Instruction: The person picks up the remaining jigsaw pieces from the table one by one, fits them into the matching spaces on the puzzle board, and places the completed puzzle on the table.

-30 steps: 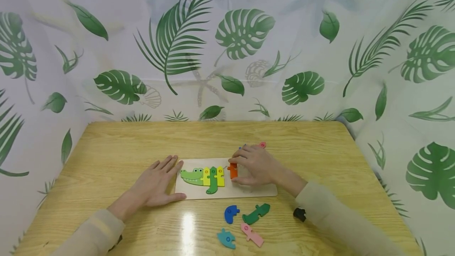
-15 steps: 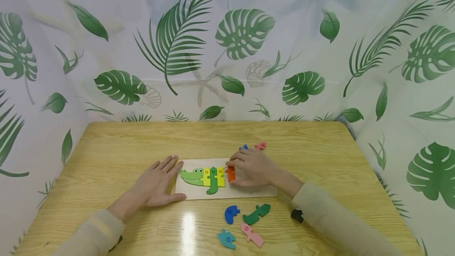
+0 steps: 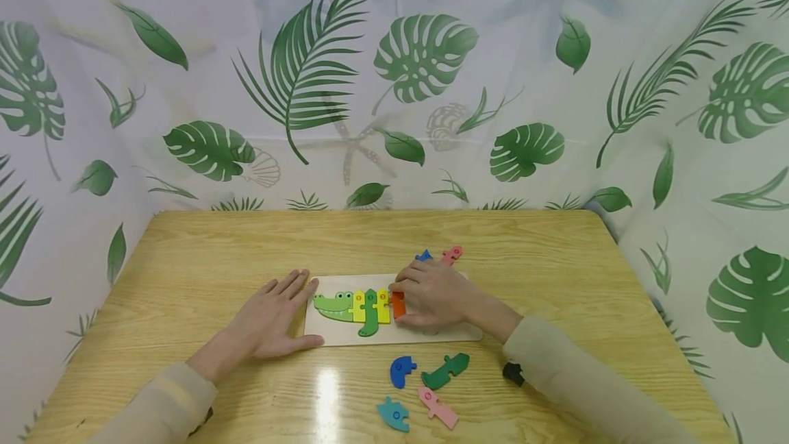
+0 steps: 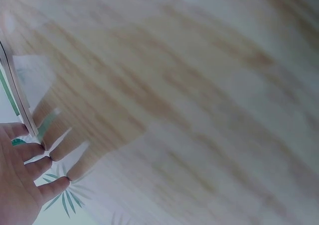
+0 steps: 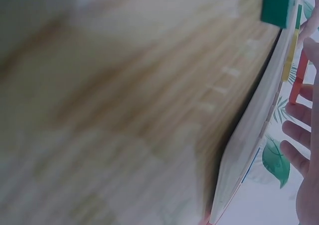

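Note:
A pale wooden puzzle board (image 3: 333, 338) lies on the table, bearing a green crocodile head (image 3: 333, 305) joined to yellow (image 3: 383, 307) and green (image 3: 368, 324) body pieces. My right hand (image 3: 437, 293) pinches an orange puzzle piece (image 3: 398, 305) between thumb and fingers, right beside the second yellow piece. In the right wrist view the orange piece (image 5: 299, 75) shows edge-on, over the board's surface. My left hand (image 3: 274, 321) lies with fingers spread at the board's left end, thumb and index fingertip at its edge. The left wrist view shows those fingers (image 4: 52, 189) straight.
In front of the board lie loose pieces: blue (image 3: 401, 371), dark green (image 3: 445, 371), light blue (image 3: 393, 414) and pink (image 3: 437, 408). Behind my right hand lie another blue piece (image 3: 423, 255) and a coral piece (image 3: 453, 254). A leaf-patterned cloth (image 3: 333, 177) hangs behind the table.
My right hand has moved slightly left and toward me with the orange piece, bringing it up beside the yellow piece. The left hand has stayed in place.

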Tool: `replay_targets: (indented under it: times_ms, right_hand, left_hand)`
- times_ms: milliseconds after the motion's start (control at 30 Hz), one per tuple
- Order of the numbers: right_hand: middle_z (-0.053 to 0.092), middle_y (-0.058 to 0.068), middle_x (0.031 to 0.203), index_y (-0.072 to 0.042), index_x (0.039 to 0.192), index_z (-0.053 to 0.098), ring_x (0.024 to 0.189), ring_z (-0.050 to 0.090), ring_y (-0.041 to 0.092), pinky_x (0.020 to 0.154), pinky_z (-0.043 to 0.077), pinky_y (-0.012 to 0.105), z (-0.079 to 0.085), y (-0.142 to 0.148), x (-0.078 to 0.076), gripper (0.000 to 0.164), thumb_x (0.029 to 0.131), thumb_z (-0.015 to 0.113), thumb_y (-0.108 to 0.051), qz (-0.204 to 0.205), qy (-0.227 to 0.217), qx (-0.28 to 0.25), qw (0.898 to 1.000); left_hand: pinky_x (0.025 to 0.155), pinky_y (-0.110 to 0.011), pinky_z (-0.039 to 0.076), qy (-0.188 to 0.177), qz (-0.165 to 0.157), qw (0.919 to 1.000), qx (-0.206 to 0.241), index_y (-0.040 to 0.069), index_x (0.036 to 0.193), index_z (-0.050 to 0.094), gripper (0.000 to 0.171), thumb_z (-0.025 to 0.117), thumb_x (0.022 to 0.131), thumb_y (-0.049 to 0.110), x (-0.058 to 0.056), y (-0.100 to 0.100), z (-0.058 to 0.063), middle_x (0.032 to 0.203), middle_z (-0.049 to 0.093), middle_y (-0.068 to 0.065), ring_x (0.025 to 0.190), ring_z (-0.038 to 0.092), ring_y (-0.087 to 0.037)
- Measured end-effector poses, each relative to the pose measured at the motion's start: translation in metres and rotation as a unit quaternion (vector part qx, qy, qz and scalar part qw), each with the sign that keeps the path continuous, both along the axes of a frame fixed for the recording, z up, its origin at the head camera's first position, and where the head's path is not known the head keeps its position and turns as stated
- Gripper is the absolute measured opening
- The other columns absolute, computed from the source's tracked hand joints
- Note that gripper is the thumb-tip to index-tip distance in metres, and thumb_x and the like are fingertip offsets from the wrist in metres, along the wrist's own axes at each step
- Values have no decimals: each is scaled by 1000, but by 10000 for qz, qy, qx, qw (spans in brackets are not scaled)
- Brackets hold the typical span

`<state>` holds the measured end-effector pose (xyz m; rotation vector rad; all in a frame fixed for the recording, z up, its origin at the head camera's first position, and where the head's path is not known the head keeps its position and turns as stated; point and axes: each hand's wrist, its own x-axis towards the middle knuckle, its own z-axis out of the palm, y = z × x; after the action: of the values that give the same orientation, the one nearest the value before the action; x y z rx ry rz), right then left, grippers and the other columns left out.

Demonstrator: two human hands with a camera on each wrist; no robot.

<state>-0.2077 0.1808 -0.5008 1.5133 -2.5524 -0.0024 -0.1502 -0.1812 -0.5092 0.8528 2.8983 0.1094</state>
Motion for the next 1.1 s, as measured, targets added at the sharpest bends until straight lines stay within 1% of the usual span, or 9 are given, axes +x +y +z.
replay_targets:
  times_ms: [100, 367, 633, 933, 1100]
  right_hand:
    - [75, -3, 126, -21, 130, 74, 117, 66, 16, 99, 58, 32, 0, -1, 1, 59, 97, 62, -68, 29, -48, 22, 10000]
    - [73, -3, 129, -20, 135, 72, 120, 65, 17, 103, 57, 34, 2, -5, 4, 63, 99, 55, -70, -81, -256, 278, 9993]
    - [73, -2, 130, -20, 136, 71, 122, 64, 18, 105, 56, 35, 1, -7, 4, 63, 99, 57, -68, -192, -489, 396, 9978]
    - [73, -2, 130, -20, 135, 72, 121, 65, 18, 103, 57, 34, 4, -9, 5, 62, 99, 59, -68, -194, -490, 437, 9977]
    - [73, -2, 131, -21, 136, 71, 123, 65, 18, 105, 56, 35, 4, -9, 5, 62, 99, 57, -69, -222, -495, 501, 9973]
  left_hand:
    - [126, -59, 37, -7, 5, 10000, -1, 7, 166, 34, 105, 52, 93, 81, 0, 0, 1, 173, 30, -20, 161, 32, -38]
    - [127, -59, 37, -40, 0, 10000, 5, 6, 165, 34, 106, 52, 93, 81, 0, 1, 2, 173, 30, -21, 161, 32, -38]
    - [126, -59, 37, -59, -14, 10000, -15, 5, 165, 33, 106, 51, 93, 81, 0, 1, 3, 173, 30, -21, 161, 32, -39]
    - [126, -60, 37, -81, -4, 10000, -8, 5, 165, 34, 106, 52, 93, 80, 0, 1, 2, 173, 30, -21, 161, 32, -39]
    - [126, -59, 38, -37, 1, 10000, -51, 6, 165, 34, 106, 51, 93, 81, 0, 1, 2, 173, 31, -21, 161, 32, -39]
